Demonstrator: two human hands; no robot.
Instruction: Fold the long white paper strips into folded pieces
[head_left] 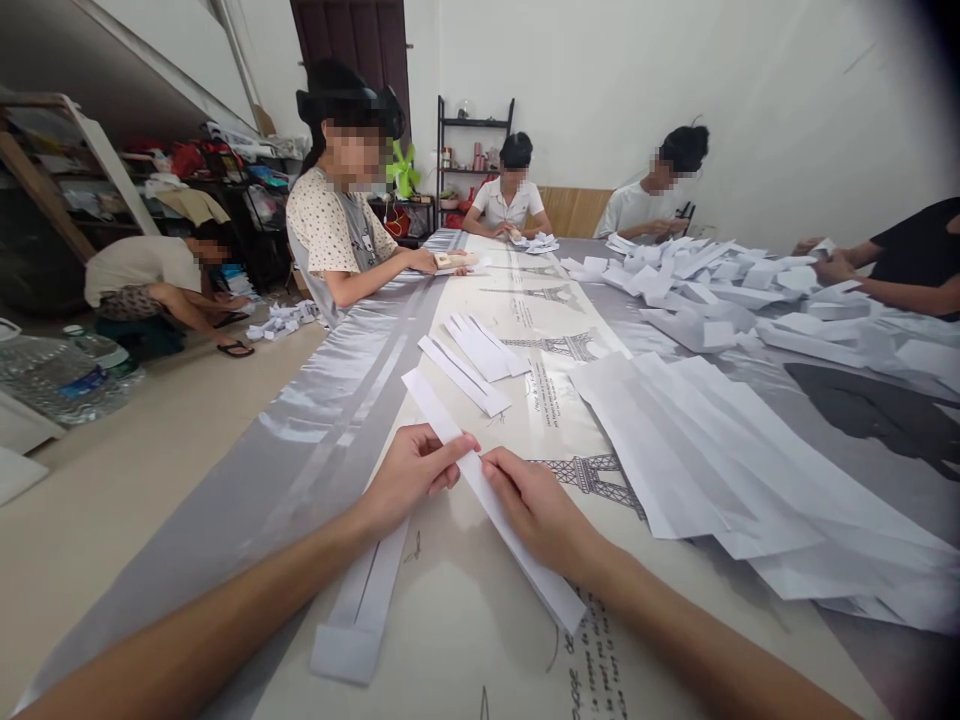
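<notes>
Between my two hands is a long folded strip of white paper, slanting across the table just above its surface. My left hand pinches its left edge around the middle, thumb on top. Close by, my right hand grips the right edge, its thumb near my left thumb. Under my left wrist lies another folded paper strip, with a wide flap at its near end. Beyond my hands rest a narrow folded strip and a small overlapping group of folded papers.
Fanned white sheets lie to my right, with a large heap of folded papers behind them. The tablecloth carries Eiffel Tower prints. Several people sit around the table handling papers; another person crouches on the left beside papers on the floor.
</notes>
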